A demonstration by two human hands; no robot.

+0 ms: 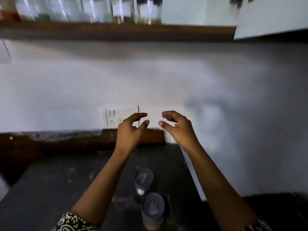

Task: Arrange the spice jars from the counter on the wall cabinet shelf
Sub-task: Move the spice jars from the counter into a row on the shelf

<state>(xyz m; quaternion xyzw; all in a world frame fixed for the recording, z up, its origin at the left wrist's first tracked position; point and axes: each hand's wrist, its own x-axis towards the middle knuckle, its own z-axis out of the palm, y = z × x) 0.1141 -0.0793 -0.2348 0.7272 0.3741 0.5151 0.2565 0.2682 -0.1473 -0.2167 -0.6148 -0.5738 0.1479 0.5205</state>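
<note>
**Spice jars: 2 on the counter, both hands empty**

Spice jars wait below the hands. The left hand (131, 129) and right hand (176, 126) hang loosely curled, fingers apart, gripping nothing, probably between trips. Under them on the dark counter (50, 180) stand the nearer jar (152, 210) and farther jar (143, 180), just beside each other. Far above the counter, the shelf (116, 31) carries a blurred jar row (90, 10).

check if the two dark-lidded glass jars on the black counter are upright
Upright: both dark-lidded glass jars stand on the black counter, lids up.

home kitchen: dark counter (50, 180), spice jars (120, 12) on wall shelf (116, 30), switchboard (116, 116).
</note>
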